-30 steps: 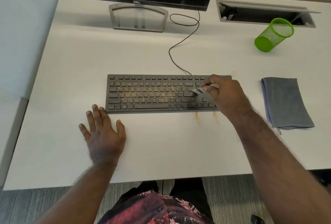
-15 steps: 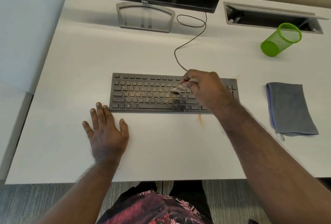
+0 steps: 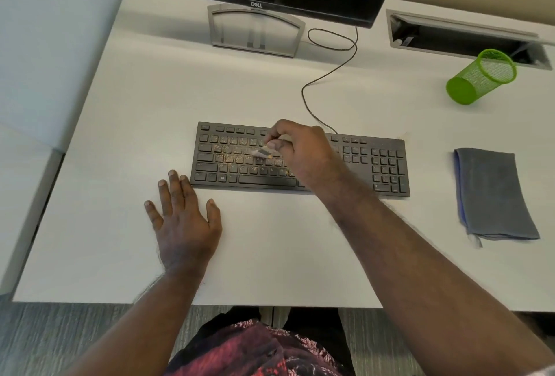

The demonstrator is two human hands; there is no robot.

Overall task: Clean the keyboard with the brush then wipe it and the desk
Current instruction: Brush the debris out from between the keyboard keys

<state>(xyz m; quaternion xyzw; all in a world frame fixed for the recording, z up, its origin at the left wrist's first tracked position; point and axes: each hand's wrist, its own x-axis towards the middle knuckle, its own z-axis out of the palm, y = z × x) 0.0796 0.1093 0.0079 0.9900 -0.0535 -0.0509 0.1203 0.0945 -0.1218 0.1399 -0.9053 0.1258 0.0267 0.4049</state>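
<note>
The right hand [image 3: 303,150] has its fingers curled round a small pale brush [image 3: 264,152], whose tip rests on the middle letter rows of the flat black keyboard [image 3: 375,162], where orange-brown crumbs speckle the keys. The keyboard lies in the middle of the white tabletop [image 3: 210,90]. The left hand [image 3: 184,225] rests flat on the tabletop, fingers spread, just near of the keyboard's left end. A folded grey cloth [image 3: 492,195] lies to the right, well apart.
</note>
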